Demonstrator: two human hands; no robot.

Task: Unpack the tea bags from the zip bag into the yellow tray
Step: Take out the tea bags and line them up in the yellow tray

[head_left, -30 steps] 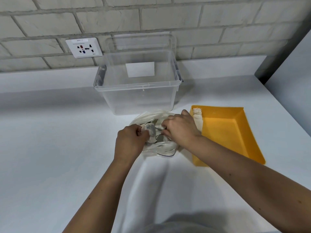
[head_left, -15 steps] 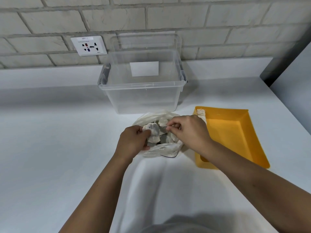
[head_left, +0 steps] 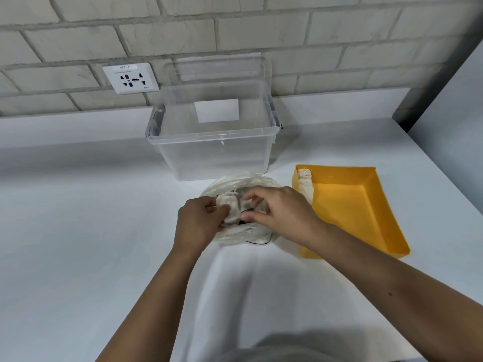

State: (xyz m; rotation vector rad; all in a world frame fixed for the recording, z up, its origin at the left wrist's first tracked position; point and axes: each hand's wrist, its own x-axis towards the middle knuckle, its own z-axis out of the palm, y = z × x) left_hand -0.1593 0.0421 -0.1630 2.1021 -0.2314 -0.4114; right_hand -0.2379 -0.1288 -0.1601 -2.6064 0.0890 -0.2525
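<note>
"Gripping what, exactly, is the person's left hand [head_left: 201,223]?"

"Its fingers are curled round a pale, crumpled tea bag [head_left: 230,209], held at the mouth of the clear, wrinkled plastic zip bag [head_left: 243,235], which lies on the white table [head_left: 78,231]."

"And the right hand [head_left: 283,215]?"

"Thumb and forefinger curve toward each other over the bag's mouth, half closed, with more tea bags [head_left: 247,205] bunched between and beneath them. Blur hides whether they actually pinch one — it cannot be told."

"Where does the tray sit?"

"The yellow plastic tray [head_left: 352,205] lies just to the right of the zip bag, and the right forearm crosses its near left corner. A short row of tea bags [head_left: 305,182] stands against its left wall, at the far end."

"Anything else?"

"A clear plastic storage box [head_left: 217,158] stands just behind the zip bag — beyond it is a pale brick wall [head_left: 339,27] with a white socket plate [head_left: 130,78]"
</note>
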